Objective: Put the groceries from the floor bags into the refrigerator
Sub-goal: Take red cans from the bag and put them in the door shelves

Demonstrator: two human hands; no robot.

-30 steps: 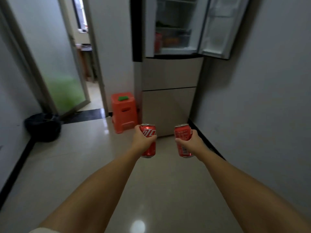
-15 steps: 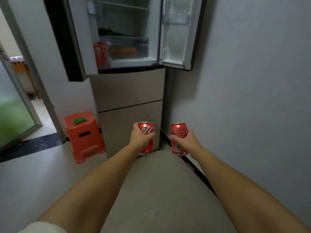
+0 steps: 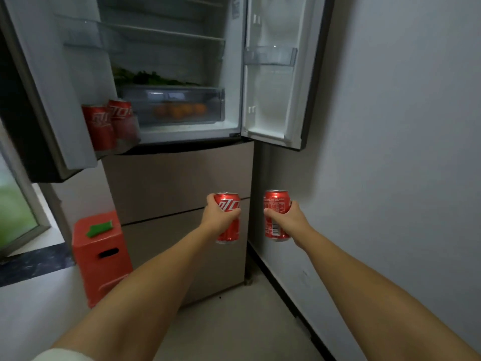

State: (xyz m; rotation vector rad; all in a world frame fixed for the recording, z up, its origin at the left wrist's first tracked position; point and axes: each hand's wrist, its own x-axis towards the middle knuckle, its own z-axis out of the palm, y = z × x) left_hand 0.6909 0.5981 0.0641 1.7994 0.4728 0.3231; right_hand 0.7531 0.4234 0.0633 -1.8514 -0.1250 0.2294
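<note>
A red can (image 3: 227,217) is gripped in the left hand (image 3: 220,220) and another can (image 3: 276,214) in the right hand (image 3: 289,222), low before the open refrigerator (image 3: 177,131), and should be raised upright to the left door bin (image 3: 117,142).

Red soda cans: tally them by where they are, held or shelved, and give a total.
Red soda cans held: 2, one in the left hand at, one in the right hand at.
Red soda cans in the left door bin: 2.
Total: 4

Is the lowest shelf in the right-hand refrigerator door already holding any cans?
No: the right door's lowest shelf is bare, while two red cans stand in the left door's bin.
</note>
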